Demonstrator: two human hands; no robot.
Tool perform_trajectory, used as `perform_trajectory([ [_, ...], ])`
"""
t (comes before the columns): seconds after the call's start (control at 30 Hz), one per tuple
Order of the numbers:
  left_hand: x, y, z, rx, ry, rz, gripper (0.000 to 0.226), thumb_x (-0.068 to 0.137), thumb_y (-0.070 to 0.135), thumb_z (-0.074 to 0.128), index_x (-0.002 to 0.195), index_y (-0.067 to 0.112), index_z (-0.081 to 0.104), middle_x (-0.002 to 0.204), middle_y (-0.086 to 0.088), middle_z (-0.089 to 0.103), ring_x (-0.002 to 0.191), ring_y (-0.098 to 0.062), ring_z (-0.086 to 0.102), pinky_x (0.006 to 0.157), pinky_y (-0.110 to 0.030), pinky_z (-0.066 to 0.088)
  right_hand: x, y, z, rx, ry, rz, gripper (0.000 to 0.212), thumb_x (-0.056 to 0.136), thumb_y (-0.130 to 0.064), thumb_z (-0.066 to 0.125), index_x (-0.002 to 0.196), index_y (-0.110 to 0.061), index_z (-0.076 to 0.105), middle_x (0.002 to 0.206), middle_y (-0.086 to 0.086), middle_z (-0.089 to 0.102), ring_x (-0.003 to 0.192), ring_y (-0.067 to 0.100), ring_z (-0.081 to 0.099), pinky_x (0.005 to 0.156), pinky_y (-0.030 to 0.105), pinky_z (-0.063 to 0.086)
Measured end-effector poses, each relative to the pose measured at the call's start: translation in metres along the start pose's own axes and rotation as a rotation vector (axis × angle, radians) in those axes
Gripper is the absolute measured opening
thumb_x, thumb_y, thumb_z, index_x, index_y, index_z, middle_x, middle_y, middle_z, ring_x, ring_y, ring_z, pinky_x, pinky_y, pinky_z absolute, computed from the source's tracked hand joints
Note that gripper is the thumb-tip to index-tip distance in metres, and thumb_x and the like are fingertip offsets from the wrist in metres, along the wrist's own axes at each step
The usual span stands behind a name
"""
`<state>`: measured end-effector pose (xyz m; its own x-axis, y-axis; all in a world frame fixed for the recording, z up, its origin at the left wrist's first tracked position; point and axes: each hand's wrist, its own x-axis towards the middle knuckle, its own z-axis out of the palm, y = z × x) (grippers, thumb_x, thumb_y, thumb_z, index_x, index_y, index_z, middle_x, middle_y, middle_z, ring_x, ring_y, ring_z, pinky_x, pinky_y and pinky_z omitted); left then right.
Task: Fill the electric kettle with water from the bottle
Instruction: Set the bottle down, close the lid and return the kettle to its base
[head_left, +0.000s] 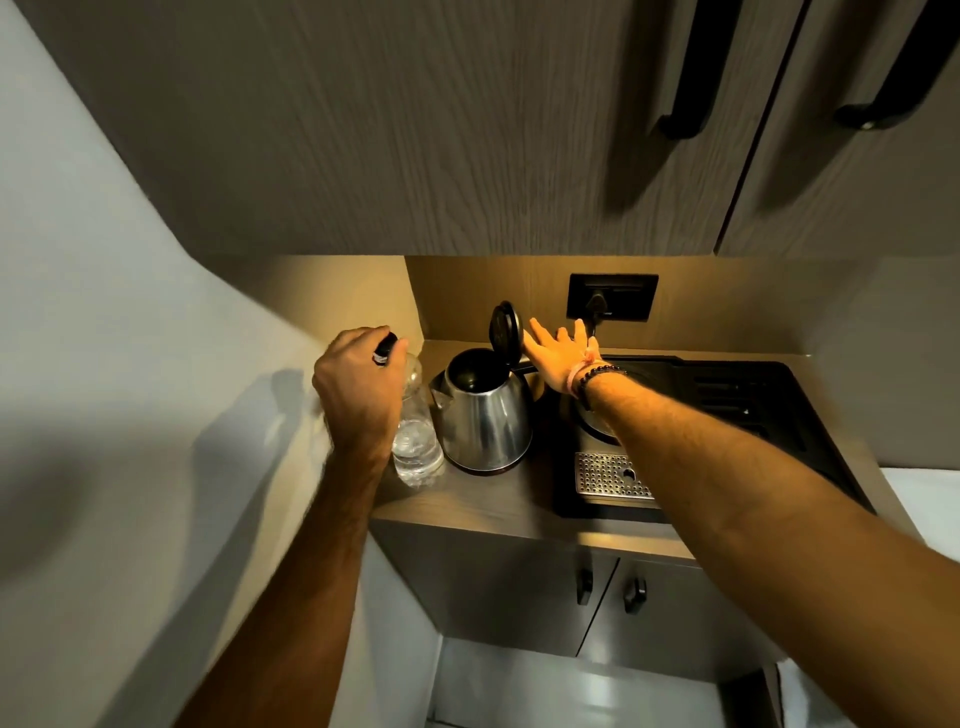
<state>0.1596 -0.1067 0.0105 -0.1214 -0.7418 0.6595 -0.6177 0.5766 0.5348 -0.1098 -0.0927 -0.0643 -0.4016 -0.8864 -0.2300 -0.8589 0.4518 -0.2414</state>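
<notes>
Wood-look counter (498, 506), bottle (415, 441) at left, kettle (485, 415) just beside it, black coffee machine (727, 415) at right

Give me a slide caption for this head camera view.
Left hand grips the capped bottle beside the open kettle; right hand at its lid.

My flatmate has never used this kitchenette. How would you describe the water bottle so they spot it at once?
Find the wooden counter under the wall cupboards. At its left end stands a steel kettle with its lid up. The bottle stands just left of it: clear plastic, dark cap, the only see-through thing there.
</notes>
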Motion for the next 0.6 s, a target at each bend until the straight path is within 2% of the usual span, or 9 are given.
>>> perform_trajectory([
  [0.27,0.005,-0.010,0.005,0.021,-0.069,-0.074,0.022,0.085,0.022,0.076,0.098,0.004,0.077,0.094,-0.012,0.077,0.081,-0.027,0.073,0.078,-0.027,0.050,-0.003,0.000,-0.002,-0.021,0.005,-0.006,0.094,0.079,-0.084,0.011,0.155,-0.032,-0.004,0.164,0.018,0.008,0.150,0.044,-0.005,0.118,0.064,0.002],
  [0.47,0.007,-0.012,0.008,0.041,-0.194,-0.193,0.031,0.093,0.017,0.066,0.124,0.012,0.065,0.120,-0.012,0.071,0.111,-0.035,0.066,0.095,-0.048,0.051,-0.009,-0.002,-0.006,-0.035,-0.007,-0.026,0.093,0.081,-0.080,0.019,0.155,-0.030,-0.005,0.164,0.019,0.010,0.150,0.045,-0.003,0.119,0.063,0.002],
  [0.6,0.008,-0.015,0.008,-0.074,-0.265,-0.242,0.035,0.095,0.008,0.060,0.130,0.011,0.060,0.128,-0.010,0.067,0.120,-0.031,0.061,0.103,-0.045,0.047,-0.009,-0.006,-0.010,-0.084,0.010,-0.110,0.078,0.093,-0.062,0.032,0.155,-0.028,-0.001,0.163,0.015,0.019,0.148,0.047,0.009,0.118,0.064,0.012],
])
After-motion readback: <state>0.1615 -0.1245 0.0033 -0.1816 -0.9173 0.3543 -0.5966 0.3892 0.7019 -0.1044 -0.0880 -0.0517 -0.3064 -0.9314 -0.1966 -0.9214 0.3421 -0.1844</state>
